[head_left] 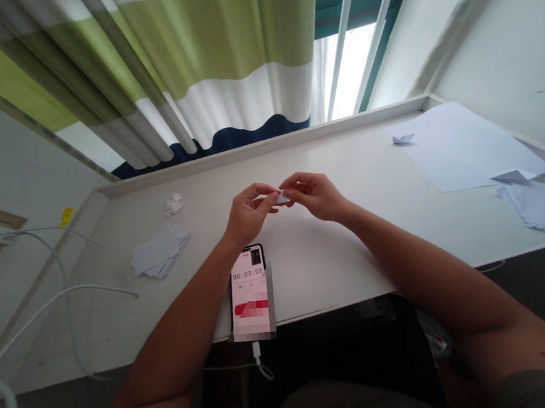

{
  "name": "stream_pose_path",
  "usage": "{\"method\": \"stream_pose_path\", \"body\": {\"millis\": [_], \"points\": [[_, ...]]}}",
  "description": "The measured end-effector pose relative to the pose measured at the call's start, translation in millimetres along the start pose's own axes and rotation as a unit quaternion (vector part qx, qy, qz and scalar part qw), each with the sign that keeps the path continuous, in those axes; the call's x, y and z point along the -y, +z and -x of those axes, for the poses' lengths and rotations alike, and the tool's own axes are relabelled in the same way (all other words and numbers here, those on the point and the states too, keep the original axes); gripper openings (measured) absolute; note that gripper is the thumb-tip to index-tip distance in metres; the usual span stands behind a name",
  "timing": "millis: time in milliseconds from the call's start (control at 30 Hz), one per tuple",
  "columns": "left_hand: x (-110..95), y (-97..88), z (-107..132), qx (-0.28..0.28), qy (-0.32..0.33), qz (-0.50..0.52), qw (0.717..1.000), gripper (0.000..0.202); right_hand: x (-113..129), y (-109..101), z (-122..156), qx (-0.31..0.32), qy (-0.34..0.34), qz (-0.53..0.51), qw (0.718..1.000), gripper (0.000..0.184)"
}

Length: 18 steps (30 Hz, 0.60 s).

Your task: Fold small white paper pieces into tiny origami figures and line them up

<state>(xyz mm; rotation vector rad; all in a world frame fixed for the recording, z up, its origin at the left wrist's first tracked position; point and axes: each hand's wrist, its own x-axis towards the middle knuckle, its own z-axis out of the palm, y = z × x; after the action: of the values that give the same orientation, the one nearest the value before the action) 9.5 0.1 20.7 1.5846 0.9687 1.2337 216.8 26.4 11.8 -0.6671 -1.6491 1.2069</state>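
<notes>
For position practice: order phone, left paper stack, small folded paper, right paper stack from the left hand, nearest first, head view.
Left hand:
1. Phone, below
2. Left paper stack, leftward
3. Small folded paper, rightward
4. Right paper stack, far right

Bare hands (249, 215) and forearms (429, 273), short greyish-olive sleeve (542, 390)

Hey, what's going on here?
A person is pinching a small piece of white paper between the fingers of their left hand and right hand, above a white desk. A phone below the left hand shows 00:03:08. A stack of paper slips lies to the left, another stack to the right, and a small folded paper sits on a large white sheet.
</notes>
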Motion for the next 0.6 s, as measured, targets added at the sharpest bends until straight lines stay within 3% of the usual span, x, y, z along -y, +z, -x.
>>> {"method": "stream_pose_path", "body": {"millis": [200, 600], "points": [[0.4, 0.9, 2.5, 0.042, 0.008, 0.015, 0.999, 0.038, 4.7, 1.0, 1.4, -0.010, 0.014, 0.009, 1.000, 0.025], [4.9, -5.5, 0.2, 0.045, 0.041, -0.025, 0.998, 0.033, 6.2, -2.6, -2.6, -0.055, 0.071, -0.070, 0.993, 0.015]]}}
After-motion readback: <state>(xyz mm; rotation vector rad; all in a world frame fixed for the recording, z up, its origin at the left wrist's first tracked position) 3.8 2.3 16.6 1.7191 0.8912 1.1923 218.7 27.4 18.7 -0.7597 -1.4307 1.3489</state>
